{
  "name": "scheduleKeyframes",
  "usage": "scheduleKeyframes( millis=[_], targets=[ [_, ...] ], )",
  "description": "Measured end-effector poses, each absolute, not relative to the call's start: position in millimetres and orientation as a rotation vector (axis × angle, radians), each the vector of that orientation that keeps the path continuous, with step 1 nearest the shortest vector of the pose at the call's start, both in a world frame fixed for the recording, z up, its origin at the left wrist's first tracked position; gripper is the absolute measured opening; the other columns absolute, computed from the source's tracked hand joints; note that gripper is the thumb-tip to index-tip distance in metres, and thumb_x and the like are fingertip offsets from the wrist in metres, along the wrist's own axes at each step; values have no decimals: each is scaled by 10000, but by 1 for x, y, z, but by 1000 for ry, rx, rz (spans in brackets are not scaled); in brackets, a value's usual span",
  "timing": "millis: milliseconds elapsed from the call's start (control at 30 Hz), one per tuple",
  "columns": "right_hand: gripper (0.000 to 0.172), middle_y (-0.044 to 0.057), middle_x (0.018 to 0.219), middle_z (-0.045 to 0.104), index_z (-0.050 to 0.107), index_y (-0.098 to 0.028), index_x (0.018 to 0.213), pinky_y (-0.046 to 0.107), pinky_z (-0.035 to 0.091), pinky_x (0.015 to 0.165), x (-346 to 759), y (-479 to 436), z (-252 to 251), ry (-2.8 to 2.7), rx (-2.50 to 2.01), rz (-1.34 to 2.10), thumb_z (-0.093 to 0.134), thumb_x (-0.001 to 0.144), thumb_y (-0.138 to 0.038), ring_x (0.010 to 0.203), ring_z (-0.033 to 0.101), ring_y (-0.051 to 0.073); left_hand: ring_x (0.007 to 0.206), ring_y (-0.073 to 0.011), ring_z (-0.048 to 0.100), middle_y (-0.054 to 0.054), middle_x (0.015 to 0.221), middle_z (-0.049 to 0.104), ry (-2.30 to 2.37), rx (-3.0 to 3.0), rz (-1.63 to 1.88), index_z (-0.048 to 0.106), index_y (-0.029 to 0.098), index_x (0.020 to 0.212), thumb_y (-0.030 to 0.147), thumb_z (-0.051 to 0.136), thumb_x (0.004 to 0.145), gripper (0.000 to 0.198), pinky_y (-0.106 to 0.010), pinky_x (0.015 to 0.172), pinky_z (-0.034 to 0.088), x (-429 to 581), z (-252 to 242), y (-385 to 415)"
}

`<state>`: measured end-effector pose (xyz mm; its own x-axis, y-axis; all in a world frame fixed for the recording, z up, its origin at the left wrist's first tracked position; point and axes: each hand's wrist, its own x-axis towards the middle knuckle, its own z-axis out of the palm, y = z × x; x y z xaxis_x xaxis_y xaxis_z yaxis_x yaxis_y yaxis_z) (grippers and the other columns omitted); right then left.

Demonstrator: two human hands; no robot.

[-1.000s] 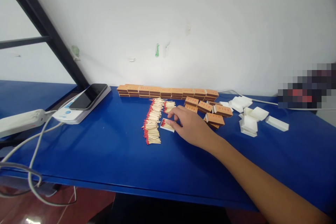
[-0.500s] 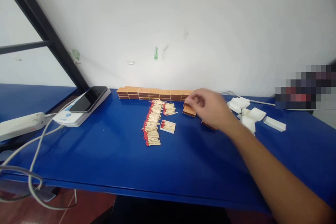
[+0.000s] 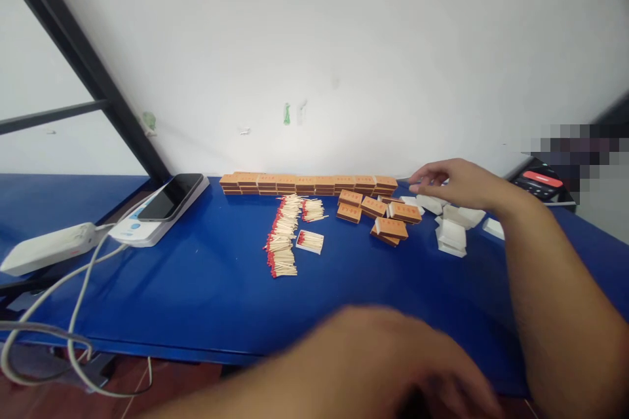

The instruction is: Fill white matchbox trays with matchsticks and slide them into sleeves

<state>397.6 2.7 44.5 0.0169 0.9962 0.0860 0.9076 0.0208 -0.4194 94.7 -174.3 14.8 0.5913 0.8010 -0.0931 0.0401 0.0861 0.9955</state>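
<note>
My right hand (image 3: 455,183) hovers over the white inner trays (image 3: 452,234) at the right of the blue table (image 3: 196,288), fingers loosely stretched leftward, nothing visible in them. My left hand (image 3: 383,366) is a blurred shape at the bottom edge; its fingers cannot be made out. A pile of red-tipped matches (image 3: 282,236) lies mid-table, with a small tray filled with matches (image 3: 310,241) just right of it. Loose orange matchbox sleeves (image 3: 386,213) lie between the matches and the white trays.
A row of stacked orange matchboxes (image 3: 304,183) lines the wall. At left a phone (image 3: 170,196) rests on a white device (image 3: 130,232), beside a power strip (image 3: 46,247) with cables. A black device with a red button (image 3: 543,182) is far right.
My right hand left the filled tray, passed over the orange sleeves and now hangs above the white trays. My left hand has come into view at the bottom. The camera tilted slightly.
</note>
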Motion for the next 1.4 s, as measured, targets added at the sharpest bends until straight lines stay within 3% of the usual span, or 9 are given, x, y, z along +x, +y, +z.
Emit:
scheduleKeyframes(
  millis=[100, 200, 267, 467, 667, 767, 933, 1067, 1400],
  targets=[
    [292, 125, 999, 760, 790, -211, 1046, 359, 488, 801, 402, -7, 47, -2083, -1858, 511, 766, 846, -422, 912, 668, 242, 1036, -215, 668, -26, 1052, 740, 773, 2239, 539, 743, 279, 1070, 385, 702, 908, 198, -392, 991, 504, 47, 52, -96],
    [468, 98, 1098, 756, 785, -273, 1077, 392, 532, 818, 401, -12, 46, -2103, -1884, 520, 871, 686, -514, 990, 688, 296, 1089, -237, 639, -41, 1095, 723, 932, 2652, 485, 728, 232, 1113, 386, 732, 892, 269, -381, 974, 480, 16, 64, -34],
    [469, 85, 1089, 758, 786, -283, 1048, 402, 548, 825, 398, -11, 43, -2117, -1909, 545, 885, 643, -497, 1012, 693, 309, 1112, -258, 619, -64, 1134, 702, 942, 2775, 318, 739, 215, 1146, 423, 788, 847, 368, -387, 963, 476, 7, 57, -9],
    [382, 70, 1022, 765, 779, -278, 953, 407, 547, 784, 398, -3, 35, -2153, -1884, 490, 835, 668, -525, 941, 690, 299, 1168, -304, 570, -92, 1179, 673, 937, 2856, 121, 746, 207, 1204, 537, 856, 758, 565, -412, 991, 437, 4, 29, 12],
    [425, 64, 1032, 748, 746, -260, 1040, 339, 494, 695, 374, -16, 47, -2118, -1770, 495, 800, 717, -531, 827, 654, 225, 1171, -282, 573, -71, 1186, 677, 934, 2825, 113, 771, 225, 1078, 454, 835, 803, 365, -420, 1056, 387, 7, 22, 11],
    [358, 54, 997, 745, 740, -259, 1029, 321, 495, 693, 347, -23, 50, -2174, -1640, 585, 787, 757, -486, 812, 648, 208, 1153, -269, 583, -65, 1177, 686, 910, 2821, 152, 776, 221, 1003, 444, 805, 837, 279, -422, 1050, 396, 9, 18, 11],
    [325, 40, 938, 730, 724, -238, 1041, 299, 491, 642, 311, -27, 35, -2233, -1548, 662, 771, 774, -417, 778, 656, 196, 1118, -265, 607, -87, 1103, 717, 924, 2810, 352, 766, 183, 1034, 440, 784, 864, 309, -396, 995, 460, 11, 14, 15],
    [316, 50, 1006, 738, 727, -235, 1063, 305, 502, 682, 296, -25, 18, -2283, -1412, 611, 760, 785, -381, 865, 675, 210, 1042, -258, 627, -84, 1019, 735, 989, 2742, 503, 771, 180, 1070, 482, 798, 851, 374, -387, 913, 502, 8, 14, 18],
    [335, 31, 954, 734, 727, -243, 1079, 313, 502, 710, 292, -18, 12, -2271, -1346, 611, 782, 806, -429, 793, 659, 187, 984, -251, 668, -88, 1039, 735, 1024, 2694, 584, 799, 192, 1073, 442, 847, 810, 366, -391, 857, 533, 5, 8, 18]
  ],
)
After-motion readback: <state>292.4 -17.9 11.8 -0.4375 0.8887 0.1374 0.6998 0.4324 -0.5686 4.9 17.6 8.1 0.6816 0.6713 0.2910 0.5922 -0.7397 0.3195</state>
